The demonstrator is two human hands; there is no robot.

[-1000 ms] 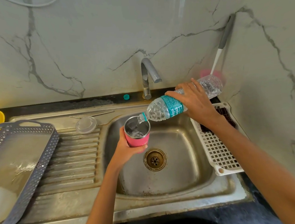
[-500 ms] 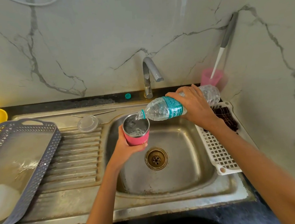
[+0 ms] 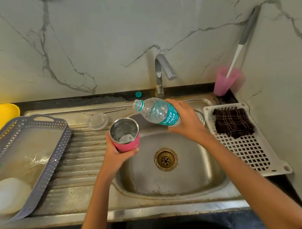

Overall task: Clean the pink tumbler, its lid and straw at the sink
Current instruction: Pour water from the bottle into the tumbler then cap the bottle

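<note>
Inspector: Marble-veined wall (image 3: pixel 104 36) behind; steel sink (image 3: pixel 170 185) set in a dark counter (image 3: pixel 91 100); tap (image 3: pixel 162 72) at the back, no water seen running. Head view only. Where is the tumbler?

Clerk: The tumbler (image 3: pixel 129 146) is upright over the basin's left edge. The left hand (image 3: pixel 117 154) is wrapped round its pink body, fingers closed on it. A little water appears to lie at the bottom.

Inspector: Right hand?

Clerk: The right hand (image 3: pixel 187 122) grips a bottle (image 3: pixel 157 112) at the label, fingers curled round it. The bottle is uncapped, neck angled up and left, mouth just above and behind the rim, not touching. No stream visible. Judgement: that angle keeps the water in, and holding both over the basin lets spills drain.

Inspector: Lid and straw?

Clerk: The lid (image 3: pixel 97 121) lies on the drainboard (image 3: pixel 77 156) just beyond the tumbler. The straw (image 3: pixel 104 111) lies behind it on the rear ledge. Both are apart from the hands, likely not yet washed. The cap (image 3: pixel 138 94) sits left of the tap.

Inspector: Surroundings?

Clerk: Grey basket (image 3: pixel 47 158) at left, yellow bowl (image 3: pixel 0 115) behind it. White rack (image 3: pixel 249 151) at right, bearing a dark cloth (image 3: pixel 233 122). A pink cup (image 3: pixel 225 80) holding a brush (image 3: pixel 248 29) stands in the corner.
</note>
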